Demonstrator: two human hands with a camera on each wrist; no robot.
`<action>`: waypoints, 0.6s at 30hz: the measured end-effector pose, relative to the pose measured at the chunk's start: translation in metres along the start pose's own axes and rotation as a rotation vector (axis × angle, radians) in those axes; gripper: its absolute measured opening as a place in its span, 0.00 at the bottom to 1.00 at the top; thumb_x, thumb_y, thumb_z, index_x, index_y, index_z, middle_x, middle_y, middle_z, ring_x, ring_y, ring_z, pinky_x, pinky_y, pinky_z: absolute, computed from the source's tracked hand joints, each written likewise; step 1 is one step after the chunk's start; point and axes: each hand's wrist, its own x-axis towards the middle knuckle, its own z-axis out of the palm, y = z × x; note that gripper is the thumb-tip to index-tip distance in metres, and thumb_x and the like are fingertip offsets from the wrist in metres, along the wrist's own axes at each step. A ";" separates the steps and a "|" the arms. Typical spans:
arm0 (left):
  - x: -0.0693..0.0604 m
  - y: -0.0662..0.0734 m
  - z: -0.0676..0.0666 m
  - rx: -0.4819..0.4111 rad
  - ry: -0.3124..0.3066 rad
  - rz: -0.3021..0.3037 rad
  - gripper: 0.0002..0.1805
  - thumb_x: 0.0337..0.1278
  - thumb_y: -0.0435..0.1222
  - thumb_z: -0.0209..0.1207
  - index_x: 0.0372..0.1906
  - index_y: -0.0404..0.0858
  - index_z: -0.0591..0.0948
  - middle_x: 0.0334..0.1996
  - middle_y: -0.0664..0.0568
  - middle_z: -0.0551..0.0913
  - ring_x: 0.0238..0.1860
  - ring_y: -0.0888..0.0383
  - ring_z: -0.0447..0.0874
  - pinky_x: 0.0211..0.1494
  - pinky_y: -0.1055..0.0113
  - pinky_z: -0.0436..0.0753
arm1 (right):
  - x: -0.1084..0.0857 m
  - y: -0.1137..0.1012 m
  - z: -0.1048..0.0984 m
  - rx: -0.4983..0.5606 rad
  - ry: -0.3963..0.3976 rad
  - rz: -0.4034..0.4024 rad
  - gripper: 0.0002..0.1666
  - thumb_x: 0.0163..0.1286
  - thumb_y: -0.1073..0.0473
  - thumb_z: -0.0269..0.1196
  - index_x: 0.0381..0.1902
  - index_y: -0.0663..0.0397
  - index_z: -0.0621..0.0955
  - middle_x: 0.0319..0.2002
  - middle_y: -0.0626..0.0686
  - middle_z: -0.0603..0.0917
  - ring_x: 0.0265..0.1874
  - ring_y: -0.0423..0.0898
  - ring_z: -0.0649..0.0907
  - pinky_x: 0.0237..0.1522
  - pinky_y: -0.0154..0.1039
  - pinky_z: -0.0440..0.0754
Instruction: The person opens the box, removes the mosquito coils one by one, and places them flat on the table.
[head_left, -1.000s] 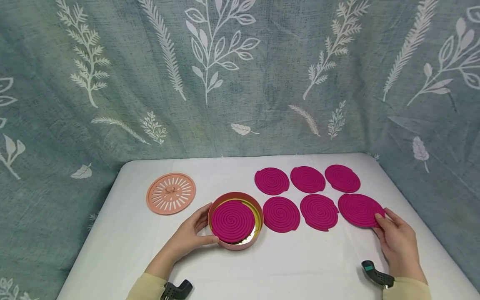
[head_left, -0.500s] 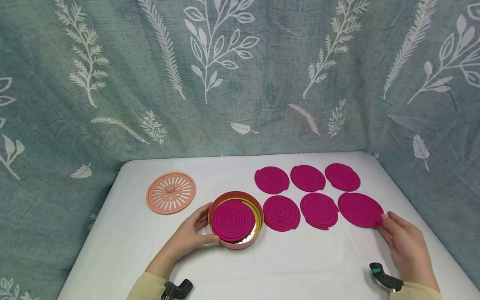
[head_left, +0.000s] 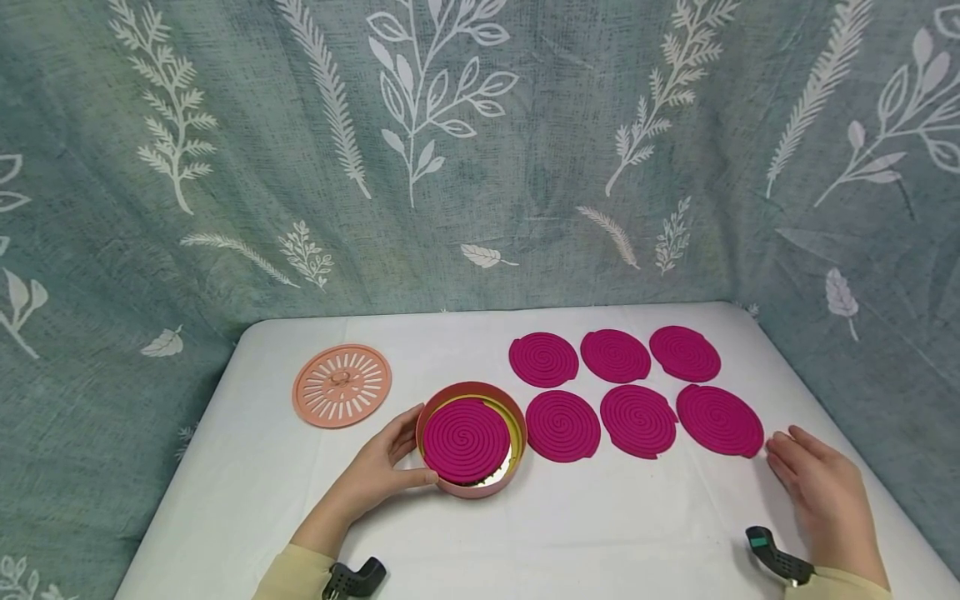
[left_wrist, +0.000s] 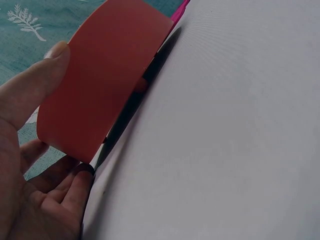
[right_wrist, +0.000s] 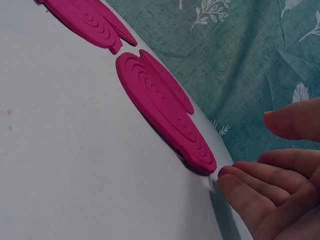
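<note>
My left hand grips the left side of a round reddish-pink mosquito coil holder, thumb at the front and fingers behind. Inside the holder lies a magenta mosquito coil, above a gold and shiny interior. In the left wrist view the holder's outer wall shows between thumb and fingers, slightly raised off the cloth on one side. My right hand, relaxed and holding nothing, is just right of the nearest coil in the front row. A small gap parts its fingertips from that coil.
Several more magenta coils lie flat in two rows, among them a back-row coil and a front-row coil. A slotted peach lid lies at the left. White cloth covers the table; a green leaf-patterned curtain hangs behind.
My right hand has let the front-right coil down flat on the table, released it and drawn back slightly to the right. The left hand and the holder have stayed put.
</note>
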 end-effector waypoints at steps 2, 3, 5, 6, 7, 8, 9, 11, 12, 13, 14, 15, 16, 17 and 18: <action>0.000 0.000 0.000 0.002 0.002 -0.014 0.59 0.29 0.51 0.82 0.74 0.58 0.62 0.69 0.60 0.68 0.69 0.63 0.66 0.67 0.75 0.70 | -0.002 -0.002 0.002 0.016 -0.001 -0.028 0.57 0.65 0.51 0.70 0.79 0.56 0.47 0.67 0.55 0.66 0.38 0.27 0.82 0.38 0.26 0.86; 0.000 0.000 0.001 0.004 0.002 -0.016 0.59 0.29 0.51 0.82 0.74 0.58 0.62 0.69 0.60 0.68 0.69 0.63 0.66 0.67 0.74 0.70 | -0.002 -0.003 0.003 0.017 -0.001 -0.049 0.57 0.64 0.50 0.70 0.79 0.55 0.48 0.66 0.54 0.67 0.40 0.28 0.82 0.38 0.26 0.86; 0.000 0.000 0.000 0.007 0.007 -0.024 0.59 0.29 0.51 0.82 0.74 0.58 0.62 0.69 0.60 0.68 0.69 0.62 0.67 0.67 0.74 0.71 | -0.005 -0.006 0.009 0.018 0.003 -0.098 0.56 0.64 0.50 0.70 0.79 0.54 0.51 0.65 0.53 0.69 0.41 0.29 0.82 0.39 0.25 0.86; 0.000 0.000 0.000 0.010 0.008 -0.025 0.60 0.29 0.51 0.82 0.74 0.58 0.62 0.69 0.59 0.68 0.69 0.62 0.67 0.67 0.74 0.71 | -0.006 -0.007 0.012 0.019 0.002 -0.125 0.55 0.64 0.50 0.70 0.79 0.55 0.52 0.63 0.52 0.71 0.42 0.30 0.82 0.40 0.25 0.85; 0.000 0.001 0.000 0.008 0.006 -0.027 0.59 0.29 0.50 0.82 0.74 0.58 0.62 0.69 0.59 0.68 0.69 0.62 0.67 0.67 0.73 0.71 | -0.008 -0.008 0.016 0.010 0.002 -0.151 0.53 0.65 0.50 0.69 0.79 0.55 0.53 0.61 0.51 0.72 0.43 0.31 0.82 0.40 0.24 0.85; 0.000 0.001 0.000 0.009 0.005 -0.028 0.59 0.29 0.50 0.82 0.74 0.58 0.62 0.69 0.59 0.68 0.69 0.61 0.67 0.67 0.73 0.71 | -0.010 -0.010 0.019 0.003 0.005 -0.171 0.52 0.66 0.50 0.69 0.78 0.55 0.54 0.58 0.48 0.75 0.42 0.31 0.82 0.40 0.24 0.85; 0.000 0.001 0.000 0.012 0.004 -0.027 0.60 0.29 0.50 0.82 0.74 0.58 0.62 0.69 0.59 0.67 0.69 0.61 0.67 0.67 0.73 0.71 | -0.012 -0.011 0.022 0.014 -0.003 -0.190 0.51 0.66 0.52 0.69 0.78 0.56 0.55 0.55 0.47 0.77 0.42 0.31 0.83 0.40 0.24 0.85; 0.000 0.001 0.000 0.019 0.003 -0.028 0.60 0.29 0.51 0.82 0.75 0.58 0.62 0.69 0.59 0.67 0.68 0.62 0.67 0.67 0.74 0.71 | -0.016 -0.015 0.027 0.034 -0.029 -0.217 0.50 0.66 0.54 0.68 0.78 0.57 0.56 0.49 0.43 0.79 0.41 0.31 0.84 0.40 0.25 0.85; 0.001 0.002 0.000 0.019 0.003 -0.026 0.60 0.29 0.51 0.82 0.75 0.58 0.62 0.70 0.59 0.67 0.69 0.62 0.67 0.67 0.74 0.70 | -0.017 -0.017 0.030 0.042 -0.050 -0.230 0.50 0.67 0.55 0.68 0.78 0.58 0.56 0.48 0.42 0.79 0.40 0.32 0.84 0.40 0.26 0.85; 0.001 0.002 0.000 0.020 0.004 -0.027 0.60 0.29 0.51 0.82 0.75 0.58 0.62 0.70 0.59 0.67 0.69 0.62 0.66 0.67 0.74 0.70 | -0.018 -0.020 0.032 0.041 -0.070 -0.242 0.49 0.67 0.55 0.68 0.78 0.58 0.55 0.46 0.41 0.79 0.40 0.32 0.85 0.40 0.26 0.86; 0.001 0.002 0.001 0.023 0.006 -0.027 0.60 0.29 0.52 0.82 0.75 0.58 0.62 0.70 0.60 0.67 0.69 0.62 0.66 0.67 0.74 0.70 | -0.019 -0.022 0.035 0.046 -0.098 -0.254 0.49 0.67 0.56 0.68 0.78 0.59 0.55 0.46 0.41 0.80 0.40 0.32 0.85 0.41 0.27 0.86; 0.001 0.001 0.001 0.022 0.009 -0.028 0.60 0.29 0.52 0.82 0.75 0.58 0.62 0.70 0.60 0.67 0.69 0.62 0.66 0.67 0.74 0.71 | -0.019 -0.025 0.038 0.045 -0.126 -0.266 0.49 0.67 0.56 0.68 0.78 0.59 0.55 0.47 0.41 0.80 0.41 0.32 0.85 0.42 0.27 0.86; 0.001 0.001 0.001 0.022 0.012 -0.030 0.60 0.28 0.52 0.82 0.75 0.58 0.62 0.70 0.60 0.67 0.69 0.62 0.67 0.67 0.75 0.71 | -0.020 -0.028 0.041 0.033 -0.149 -0.277 0.49 0.67 0.55 0.68 0.78 0.59 0.55 0.48 0.42 0.80 0.41 0.32 0.85 0.43 0.28 0.85; 0.001 0.001 0.001 0.021 0.013 -0.029 0.60 0.28 0.52 0.82 0.75 0.58 0.62 0.70 0.59 0.67 0.69 0.62 0.67 0.67 0.74 0.71 | -0.021 -0.031 0.044 0.019 -0.174 -0.293 0.49 0.68 0.55 0.67 0.78 0.59 0.55 0.49 0.42 0.79 0.42 0.32 0.85 0.43 0.28 0.85; 0.001 0.001 0.001 0.018 0.013 -0.030 0.60 0.28 0.52 0.82 0.75 0.58 0.62 0.70 0.59 0.67 0.69 0.62 0.67 0.67 0.74 0.71 | -0.022 -0.033 0.047 -0.001 -0.201 -0.310 0.48 0.69 0.55 0.66 0.78 0.59 0.55 0.50 0.43 0.79 0.42 0.32 0.85 0.44 0.28 0.85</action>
